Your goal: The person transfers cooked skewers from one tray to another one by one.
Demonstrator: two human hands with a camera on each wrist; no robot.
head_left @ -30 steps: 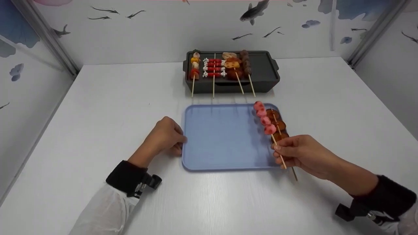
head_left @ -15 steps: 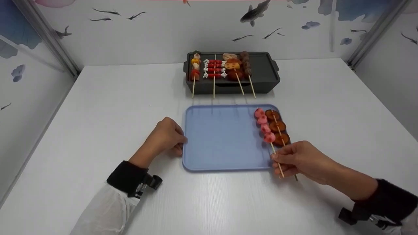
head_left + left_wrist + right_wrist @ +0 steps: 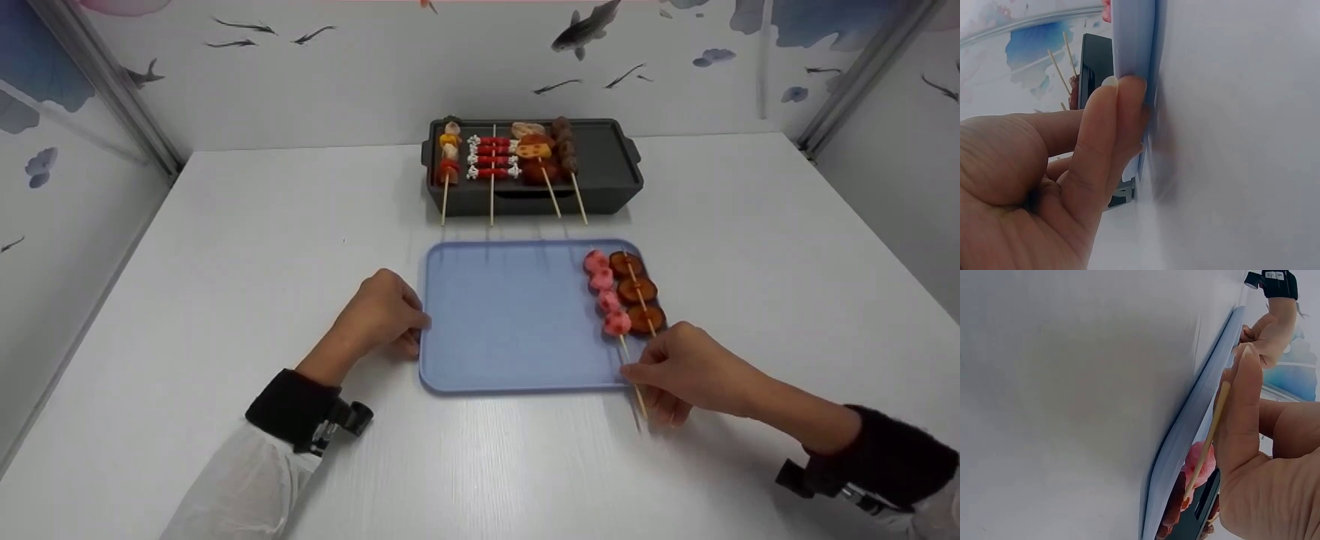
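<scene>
My left hand [image 3: 382,311] pinches the left rim of a light blue tray [image 3: 517,322] between thumb and fingers; the left wrist view shows the fingertips on that rim. At the tray's front right corner, my right hand [image 3: 694,371] holds the bare stick of a skewer of pink balls [image 3: 602,279]. Those balls lie along the right part of the tray. Just right of them lies a skewer of brown round slices [image 3: 637,289], its lower stick hidden by my right hand in the head view. In the right wrist view a wooden stick [image 3: 1207,439] runs beside the fingers.
Behind the tray stands a dark grill [image 3: 600,157]. Several skewers lie on it, among them red pieces with white ends [image 3: 493,159] and dark brown balls [image 3: 564,144], their sticks jutting over its front edge. Patterned white panels [image 3: 315,82] wall the table in.
My right hand has lowered the pink skewer toward me and down onto the tray, beside the brown one. The left hand has stayed at the tray's rim.
</scene>
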